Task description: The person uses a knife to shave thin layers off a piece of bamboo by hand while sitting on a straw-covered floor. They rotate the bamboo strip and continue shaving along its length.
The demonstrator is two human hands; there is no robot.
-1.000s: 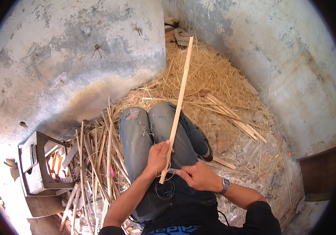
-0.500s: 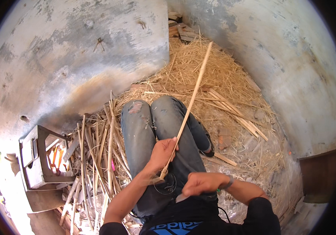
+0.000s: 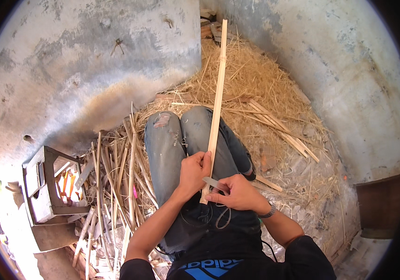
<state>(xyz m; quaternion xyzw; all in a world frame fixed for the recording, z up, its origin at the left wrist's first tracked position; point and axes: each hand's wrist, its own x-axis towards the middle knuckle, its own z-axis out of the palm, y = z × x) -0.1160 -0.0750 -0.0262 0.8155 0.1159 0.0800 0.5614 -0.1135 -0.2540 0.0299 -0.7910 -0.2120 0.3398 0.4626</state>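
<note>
My left hand [image 3: 195, 172] is closed round a long pale bamboo strip [image 3: 218, 98], thumb along its face. The strip points away from me over my knees, its near end just below the hand. In my right hand [image 3: 242, 192] is a knife [image 3: 216, 185] with a short metal blade; its handle is hidden in the fist. The blade lies across the strip close to the near end, beside my left hand. My right thumb rests by the strip's end. Below the hands, a thin cord loop [image 3: 223, 218] hangs over my lap.
Bamboo sticks [image 3: 132, 172] stand in a heap left of my legs, beside a worn open-framed box [image 3: 50, 186]. More split strips [image 3: 281, 130] lie on the right over straw-like shavings [image 3: 256, 79]. Stained walls [image 3: 116, 56] curve round the space.
My right hand has come up from my waist to the strip with the knife. The strip has swung more upright and been turned, now showing a wider, flat face.
</note>
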